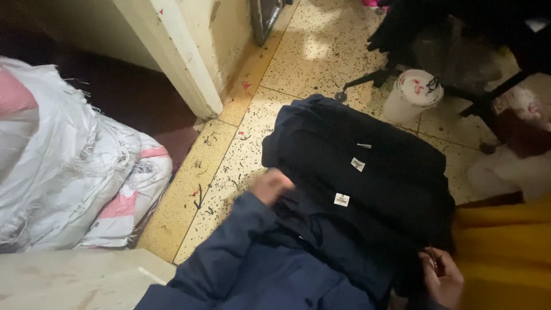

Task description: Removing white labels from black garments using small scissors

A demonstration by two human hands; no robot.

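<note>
A stack of dark navy folded garments with small white labels lies over my lap and reaches out above the speckled floor. My left hand, in a dark blue sleeve, rests on the left edge of the stack, fingers tucked against the cloth. At the lower right my right hand pinches the near edge of the dark fabric. A yellow cloth lies just right of that hand.
White and pink woven sacks are piled at the left beside a cream door frame. A white lidded bucket stands on the floor beyond the stack, near black chair legs. A pale ledge is at the lower left.
</note>
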